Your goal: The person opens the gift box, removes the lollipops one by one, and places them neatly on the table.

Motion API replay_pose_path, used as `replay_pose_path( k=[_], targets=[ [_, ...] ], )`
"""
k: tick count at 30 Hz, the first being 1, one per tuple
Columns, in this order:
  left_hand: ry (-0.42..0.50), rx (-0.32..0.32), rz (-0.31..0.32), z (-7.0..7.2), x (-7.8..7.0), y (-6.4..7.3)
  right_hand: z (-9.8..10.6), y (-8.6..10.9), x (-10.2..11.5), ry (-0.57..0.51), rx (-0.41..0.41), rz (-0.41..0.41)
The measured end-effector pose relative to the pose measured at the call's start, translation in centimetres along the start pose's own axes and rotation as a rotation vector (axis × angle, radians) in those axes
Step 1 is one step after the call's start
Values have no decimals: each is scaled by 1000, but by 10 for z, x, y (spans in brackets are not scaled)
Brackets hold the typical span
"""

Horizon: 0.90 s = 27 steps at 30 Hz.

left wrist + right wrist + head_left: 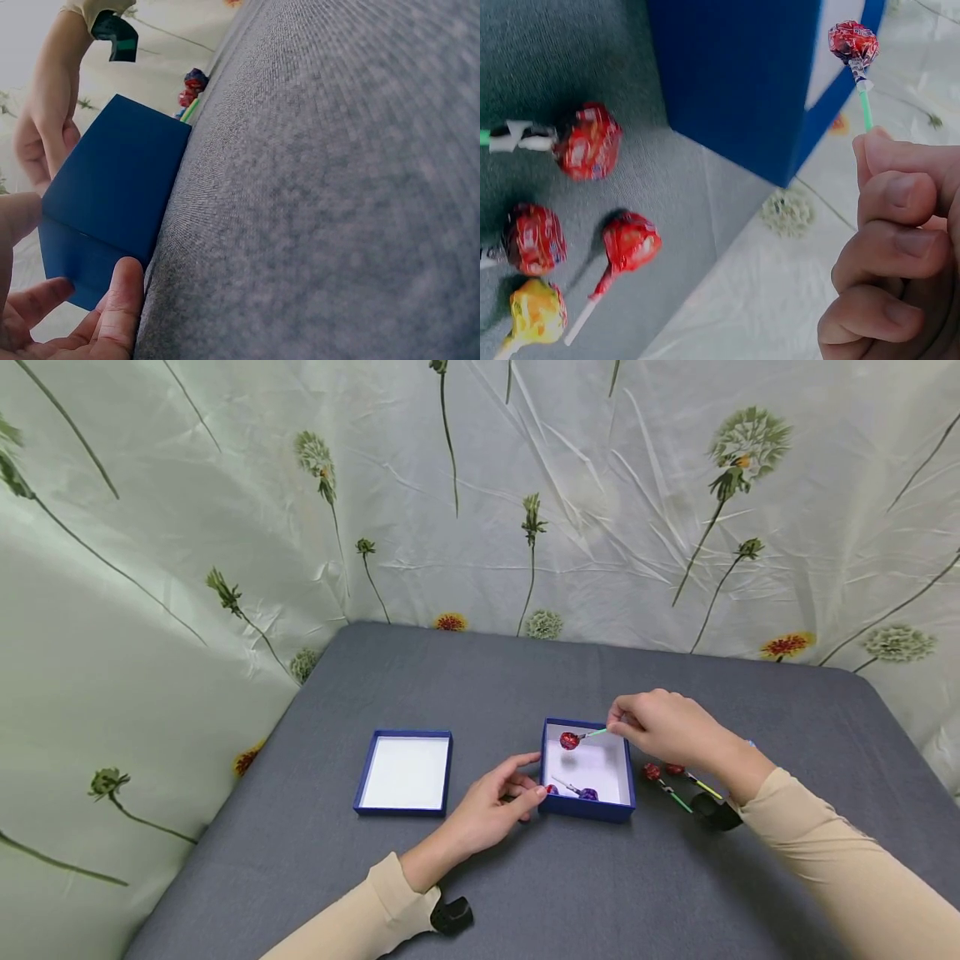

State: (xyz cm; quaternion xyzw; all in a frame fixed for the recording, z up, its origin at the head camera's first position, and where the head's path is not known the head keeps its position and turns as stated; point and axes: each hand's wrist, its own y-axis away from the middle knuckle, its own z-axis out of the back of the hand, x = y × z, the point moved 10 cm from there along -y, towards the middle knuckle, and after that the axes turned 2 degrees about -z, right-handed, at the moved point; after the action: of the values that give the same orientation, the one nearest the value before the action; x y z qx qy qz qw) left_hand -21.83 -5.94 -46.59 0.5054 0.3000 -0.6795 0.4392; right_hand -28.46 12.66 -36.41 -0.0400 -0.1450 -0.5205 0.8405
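Note:
My right hand [667, 722] pinches the green stick of a red-wrapped lollipop [570, 741] between thumb and forefinger. Its round head hangs over the inside of an open blue box [587, 810] with a white interior. Inside, near the front wall, lies a purple-wrapped lollipop [588, 794], and another wrapped lollipop [552, 790] shows in the near left corner. My left hand [491, 802] rests against the box's left side, thumb at the near corner of the rim, fingers extended along the wall. In the right wrist view, the held lollipop [853, 43] points up from the fingertips.
A shallow blue lid [402, 772], white inside, lies left of the box. Right of the box, several lollipops lie on the grey cloth, among them a red one [632, 241] and a yellow one [538, 311]. A flower-print curtain [480, 527] hangs behind the table.

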Motion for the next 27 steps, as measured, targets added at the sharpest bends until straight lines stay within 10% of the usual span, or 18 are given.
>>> replay_pose_path(
  k=[27],
  targets=[
    [-15, 1, -26, -1, -2, 1, 37, 49, -78, -167, -79, -155]
  ],
)
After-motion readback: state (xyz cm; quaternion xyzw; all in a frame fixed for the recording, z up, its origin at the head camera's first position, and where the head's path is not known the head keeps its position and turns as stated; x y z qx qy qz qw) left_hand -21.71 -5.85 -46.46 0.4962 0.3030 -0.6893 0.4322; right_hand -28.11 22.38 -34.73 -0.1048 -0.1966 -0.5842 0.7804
